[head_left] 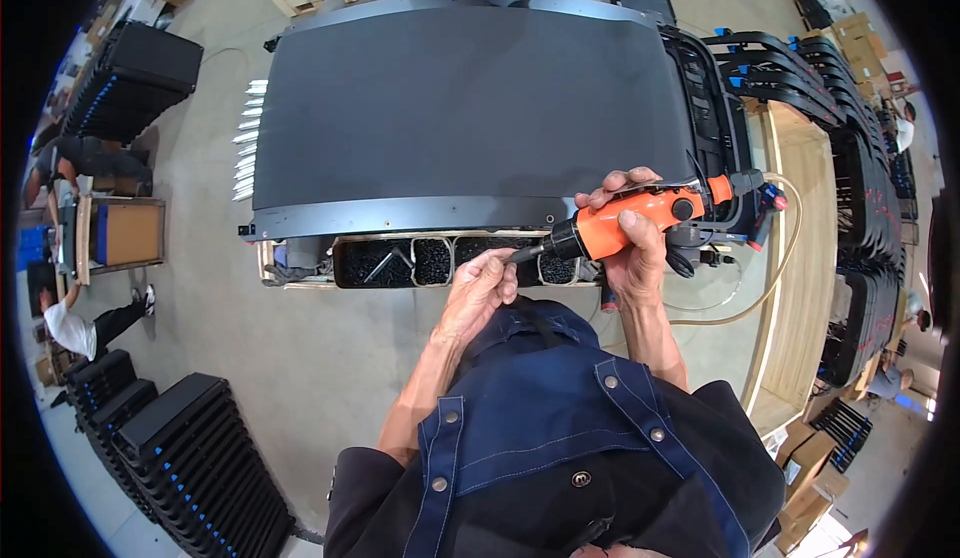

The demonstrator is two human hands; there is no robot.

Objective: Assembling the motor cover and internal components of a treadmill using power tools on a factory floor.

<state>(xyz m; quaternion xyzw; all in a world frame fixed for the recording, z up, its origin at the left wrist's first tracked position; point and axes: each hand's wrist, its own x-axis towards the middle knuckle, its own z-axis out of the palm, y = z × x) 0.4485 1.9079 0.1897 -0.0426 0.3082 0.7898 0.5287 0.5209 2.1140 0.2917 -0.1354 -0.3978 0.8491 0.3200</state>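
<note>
My right hand (635, 233) is wrapped round an orange and black air screwdriver (622, 226), its nose pointing left toward me. The fingers of my left hand (480, 293) are pinched together at the tip of the dark bit (528, 253); whatever they hold there is hidden. Just beyond both hands lies a large dark grey panel (460, 108) with bluish metal edge strips. Under its near edge, bins (433, 261) hold many small black fasteners, and an L-shaped metal key (402, 260) rests in the left one.
A tan hose (795, 248) loops at the right, near a long wooden crate (800, 208). Stacked black frames (860, 158) stand beyond it. Black stacks (200, 458) rise at lower left. Another person (85, 328) is at far left. Silvery strips (248, 143) jut from the panel's left side.
</note>
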